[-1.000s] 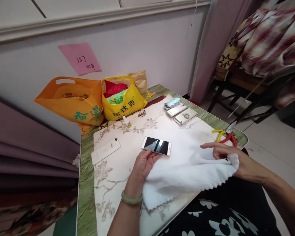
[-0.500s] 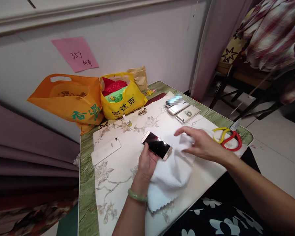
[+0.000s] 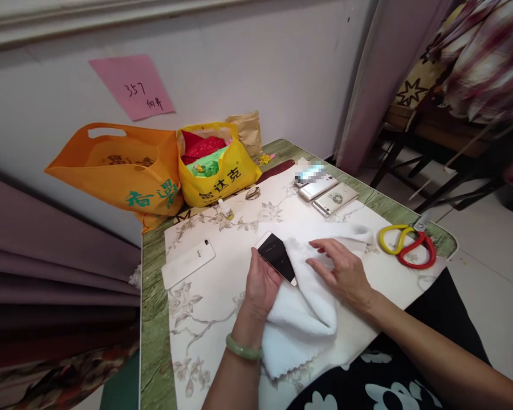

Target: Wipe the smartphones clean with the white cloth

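Observation:
My left hand (image 3: 261, 280) is closed around a gold-edged smartphone (image 3: 275, 254), its dark screen facing up with small faint marks on it. A white cloth (image 3: 301, 307) spreads under and beside the phone, and a fold of it covers the phone's right edge. My right hand (image 3: 342, 270) rests over the cloth, fingers apart and slightly curled, with nothing between thumb and fingertips. To the left lies a white phone (image 3: 188, 264), back side up. Yellow-and-red handled scissors (image 3: 410, 245) lie to the right of my right hand.
Several phones, among them one with a ring holder (image 3: 337, 199), lie at the back right. A small bottle (image 3: 226, 209) stands near the back. Behind are a stuffed yellow bag (image 3: 226, 181), an orange bag (image 3: 154, 196) and the wall. The table's green edge (image 3: 154, 341) shows at left.
The cloth's fold now lies over the phone's right edge. My right hand has come down and nearer the cloth. Faint marks now show on the screen. The camera view shifted slightly.

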The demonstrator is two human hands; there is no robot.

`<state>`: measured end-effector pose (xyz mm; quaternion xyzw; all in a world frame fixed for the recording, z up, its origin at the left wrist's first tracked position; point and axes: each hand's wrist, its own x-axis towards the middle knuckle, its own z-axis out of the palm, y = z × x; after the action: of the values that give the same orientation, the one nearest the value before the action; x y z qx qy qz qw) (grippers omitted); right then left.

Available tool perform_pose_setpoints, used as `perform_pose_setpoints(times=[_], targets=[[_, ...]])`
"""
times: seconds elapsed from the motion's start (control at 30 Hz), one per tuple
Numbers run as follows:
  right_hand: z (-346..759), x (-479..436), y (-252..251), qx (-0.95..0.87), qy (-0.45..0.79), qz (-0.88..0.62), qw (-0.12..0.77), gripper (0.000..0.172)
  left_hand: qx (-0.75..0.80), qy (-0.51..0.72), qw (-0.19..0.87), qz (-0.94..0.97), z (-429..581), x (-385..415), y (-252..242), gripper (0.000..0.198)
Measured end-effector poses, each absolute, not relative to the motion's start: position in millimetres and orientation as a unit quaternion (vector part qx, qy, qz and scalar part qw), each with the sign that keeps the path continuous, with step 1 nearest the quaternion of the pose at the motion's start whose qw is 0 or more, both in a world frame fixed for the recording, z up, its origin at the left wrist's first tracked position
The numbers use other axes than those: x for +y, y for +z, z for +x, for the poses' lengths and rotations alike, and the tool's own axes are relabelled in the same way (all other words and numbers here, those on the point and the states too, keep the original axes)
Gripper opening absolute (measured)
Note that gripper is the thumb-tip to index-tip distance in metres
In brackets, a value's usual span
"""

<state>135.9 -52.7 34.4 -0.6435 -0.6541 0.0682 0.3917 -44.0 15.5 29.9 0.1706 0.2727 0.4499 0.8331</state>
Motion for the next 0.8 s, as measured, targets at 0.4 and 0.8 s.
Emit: perform_pose_setpoints(times=[0.4, 0.8], targets=[[129, -69, 56, -0.410, 0.446, -0.608, 0.514, 0.031, 0.287, 0.360, 0.872, 0.164, -61, 26, 29, 0.056], [95, -46, 48, -0.643, 0.250, -0.563, 0.455, 0.028, 0.305, 0.391, 0.854, 0.160, -57, 24, 29, 0.054]])
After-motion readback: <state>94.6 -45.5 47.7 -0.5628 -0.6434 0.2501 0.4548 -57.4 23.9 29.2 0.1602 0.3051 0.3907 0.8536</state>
